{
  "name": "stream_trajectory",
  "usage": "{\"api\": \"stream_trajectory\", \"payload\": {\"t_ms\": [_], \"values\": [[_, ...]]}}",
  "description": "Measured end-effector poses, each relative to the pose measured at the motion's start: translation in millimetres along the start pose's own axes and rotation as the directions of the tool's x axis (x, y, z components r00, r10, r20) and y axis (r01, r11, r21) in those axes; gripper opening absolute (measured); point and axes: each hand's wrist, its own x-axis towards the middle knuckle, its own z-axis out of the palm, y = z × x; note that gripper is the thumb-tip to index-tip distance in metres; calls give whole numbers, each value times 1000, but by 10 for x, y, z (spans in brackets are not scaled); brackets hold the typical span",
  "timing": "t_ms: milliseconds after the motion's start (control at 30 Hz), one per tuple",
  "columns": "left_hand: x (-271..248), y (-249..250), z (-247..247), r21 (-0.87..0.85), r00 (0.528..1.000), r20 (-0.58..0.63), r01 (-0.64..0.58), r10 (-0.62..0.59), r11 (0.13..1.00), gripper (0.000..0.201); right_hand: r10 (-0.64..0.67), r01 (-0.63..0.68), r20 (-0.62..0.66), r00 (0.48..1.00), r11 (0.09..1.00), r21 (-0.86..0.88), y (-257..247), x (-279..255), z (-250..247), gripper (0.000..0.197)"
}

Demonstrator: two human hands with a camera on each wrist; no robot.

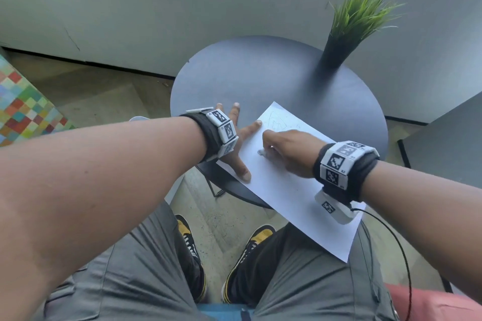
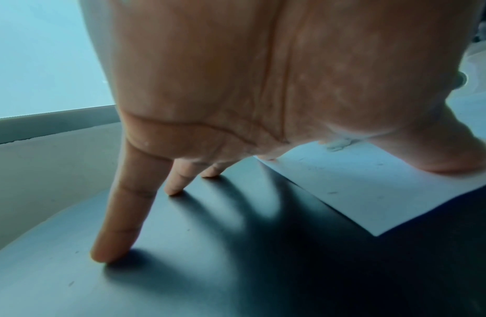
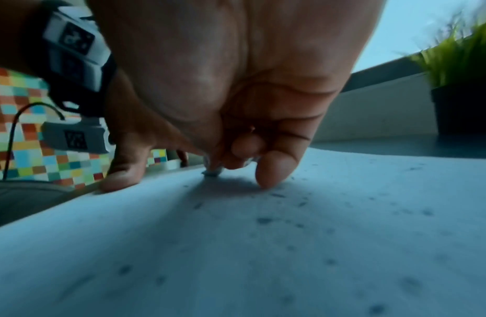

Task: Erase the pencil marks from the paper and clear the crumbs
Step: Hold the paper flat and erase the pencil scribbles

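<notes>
A white sheet of paper (image 1: 292, 190) lies on a round dark table (image 1: 260, 73), its near corner hanging over the edge. Faint pencil marks (image 1: 277, 122) show near its far corner. My left hand (image 1: 234, 138) is spread flat, index finger and thumb (image 2: 451, 158) pressing the paper's left edge, the other fingers (image 2: 117, 225) on the table. My right hand (image 1: 284, 148) curls round a small white eraser (image 1: 261, 152) and presses it on the sheet. In the right wrist view the eraser tip (image 3: 210, 172) touches the paper (image 3: 236, 246), with dark crumbs (image 3: 280, 195) scattered around.
A black pot of green artificial grass (image 1: 349, 28) stands at the table's far right. A grey wall runs behind. A checkered multicoloured surface (image 1: 23, 109) lies at the left. My knees and yellow-black shoes (image 1: 187, 237) are below the table edge.
</notes>
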Motion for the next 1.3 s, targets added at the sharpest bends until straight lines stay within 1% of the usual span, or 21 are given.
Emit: {"api": "stream_trajectory", "payload": {"t_ms": [33,133,167,233,300,333,467,533,600,633,733,767,800,833,933,1000,1067,1100,1167,1233,1300], "values": [[-4,2,7,0,1000,2,2,-2,1000,145,-15,16,18,1000,1000,-18,-49,-24,29,13],[-1,3,18,16,1000,11,7,-8,1000,147,-135,147,177,975,987,-59,-261,-124,123,7],[5,5,19,15,1000,13,7,-7,1000,147,-131,140,178,975,990,-36,-244,-120,110,6],[5,2,14,3,1000,7,2,-2,1000,146,-9,8,74,997,1000,7,-127,2,34,19],[-2,-12,22,-5,1000,-4,-4,4,1000,144,135,-132,-53,989,990,59,-38,144,17,28],[-11,-15,18,-9,1000,-6,-8,8,1000,143,171,-163,-86,982,982,95,-76,194,40,27],[-17,-37,18,-22,1000,12,-24,24,999,146,32,-28,-25,999,984,176,-348,281,124,20],[-9,-54,38,-23,1000,-1,-26,26,999,144,165,-156,-43,985,974,167,-274,379,25,20],[11,-63,54,-26,999,-17,-34,33,999,140,350,-334,-95,932,930,151,-153,474,-35,17],[12,-65,59,-28,999,-16,-36,35,999,140,352,-336,-98,931,929,153,-173,478,-33,15],[0,-55,54,-17,1000,4,-28,28,999,150,117,-112,-16,993,974,196,-405,383,33,16],[-7,-46,46,-22,1000,8,-25,25,999,150,50,-55,31,998,979,198,-412,329,52,16],[-17,-43,40,-33,1000,9,-25,25,999,148,34,-42,49,998,981,192,-358,300,32,17],[-21,-45,39,-41,1000,9,-27,28,999,145,70,-75,36,997,981,179,-247,304,4,18],[-35,-45,27,-35,1000,15,-26,27,999,142,208,-189,-99,973,967,172,68,250,-31,21],[-43,-43,5,-25,999,27,-17,18,1000,142,103,-97,-48,993,988,119,40,139,3,24],[-58,-28,-41,-4,999,45,-11,11,1000,143,-28,20,89,996,996,86,-48,16,71,23],[-63,-22,-72,4,998,55,-6,6,1000,144,-26,16,107,994,996,91,-33,-9,83,21],[-62,-13,-137,24,997,72,2,-4,1000,145,114,-117,27,993,983,139,126,4,70,20],[-71,-4,-199,44,998,66,-11,8,999,144,287,-276,-8,958,929,246,278,4,57,23],[-105,9,-249,57,999,33,-42,40,998,135,341,-323,-11,940,899,298,329,-12,88,23]]}}
